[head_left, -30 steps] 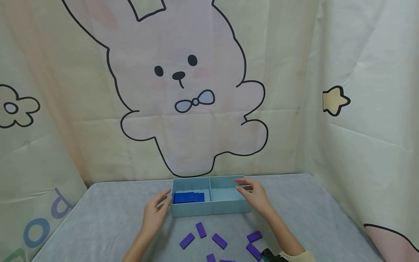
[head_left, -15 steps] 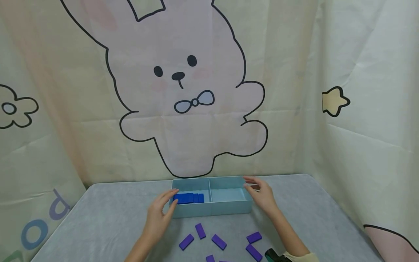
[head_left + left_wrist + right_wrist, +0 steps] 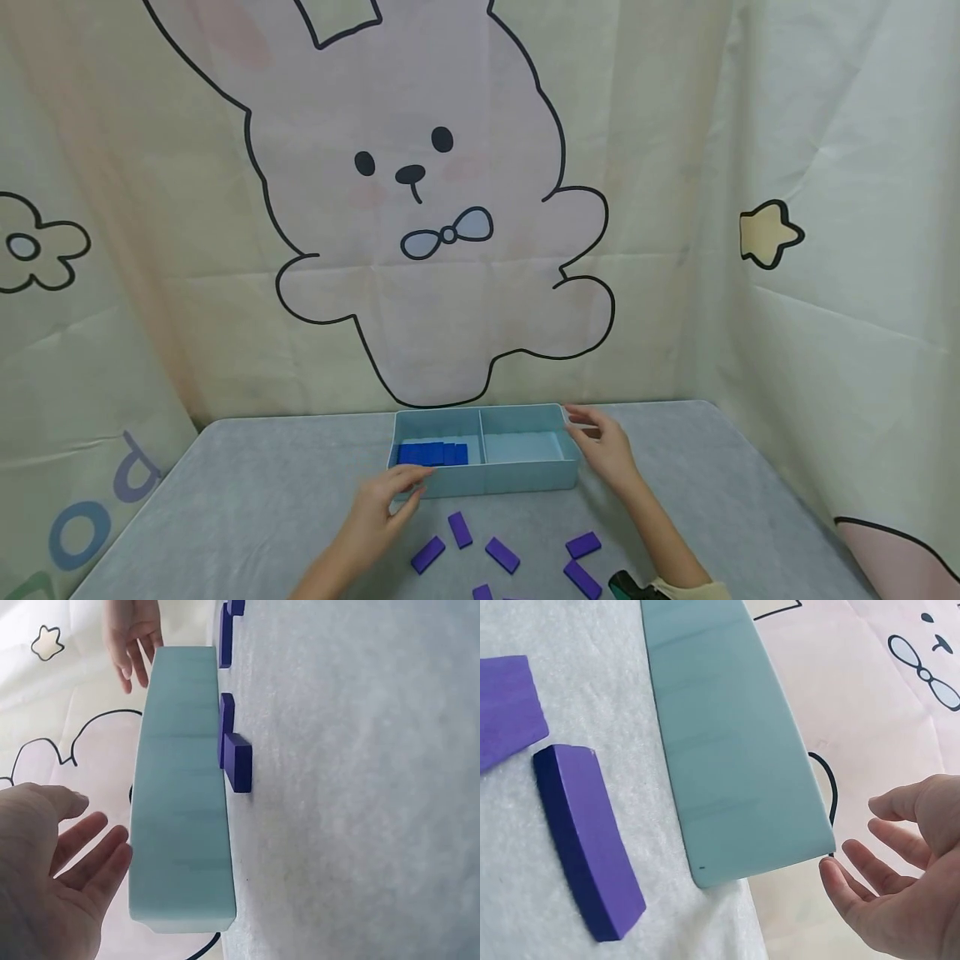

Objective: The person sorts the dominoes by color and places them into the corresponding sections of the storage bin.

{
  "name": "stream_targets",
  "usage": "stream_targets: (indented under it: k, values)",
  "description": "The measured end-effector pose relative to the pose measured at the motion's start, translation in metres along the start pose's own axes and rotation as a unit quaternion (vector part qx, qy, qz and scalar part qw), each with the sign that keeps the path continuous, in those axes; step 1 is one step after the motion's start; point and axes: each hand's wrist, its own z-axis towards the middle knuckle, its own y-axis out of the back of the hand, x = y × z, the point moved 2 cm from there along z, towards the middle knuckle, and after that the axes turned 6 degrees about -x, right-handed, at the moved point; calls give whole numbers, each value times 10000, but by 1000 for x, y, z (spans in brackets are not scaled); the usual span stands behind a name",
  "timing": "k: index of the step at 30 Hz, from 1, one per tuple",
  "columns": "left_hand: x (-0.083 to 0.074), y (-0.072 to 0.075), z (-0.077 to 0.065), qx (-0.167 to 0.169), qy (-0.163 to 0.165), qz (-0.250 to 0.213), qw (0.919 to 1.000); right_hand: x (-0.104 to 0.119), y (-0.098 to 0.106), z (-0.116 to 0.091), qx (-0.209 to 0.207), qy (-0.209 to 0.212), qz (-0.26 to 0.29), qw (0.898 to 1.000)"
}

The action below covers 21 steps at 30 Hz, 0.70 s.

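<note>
A light blue two-compartment box (image 3: 510, 478) stands near the far edge of the table. Flat blue blocks (image 3: 431, 454) lie side by side in its left compartment. My left hand (image 3: 378, 508) hovers by the box's front left corner, its fingers loosely bent and nothing between them. At the right end, my right hand (image 3: 603, 450) has its fingertips right by the rim; the right wrist view shows that hand (image 3: 900, 862) relaxed, holding nothing. Several purple blocks (image 3: 502, 555) lie scattered on the table in front of the box.
A grey cloth covers the table (image 3: 285, 475). Behind it hangs a printed curtain (image 3: 660, 167) with a large cartoon animal. Two purple blocks (image 3: 582, 578) lie near the right forearm, beside a black and green wrist device (image 3: 630, 587).
My left hand has moved from the box's left end rightward and nearer, to its front left corner. My right hand has shifted right, from over the right compartment to the box's end.
</note>
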Motion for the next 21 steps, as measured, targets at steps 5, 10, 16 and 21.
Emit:
stream_targets:
  k: [5, 10, 16, 21]
  values:
    - [4, -3, -2, 1031, 501, -560, 9918, -4, -1, -1, 9, -164, -37, 9999]
    - [7, -5, -3, 1826, 1414, -1263, 9647, -7, -3, -2, 77, -200, 12, 9998]
    - [13, -7, -6, 2211, 2010, -1481, 9427, -12, -6, -4, 179, -243, 90, 9995]
    - [20, -8, -11, 2370, 2241, -1567, 9322, -15, -7, -5, 200, -305, 72, 9993]
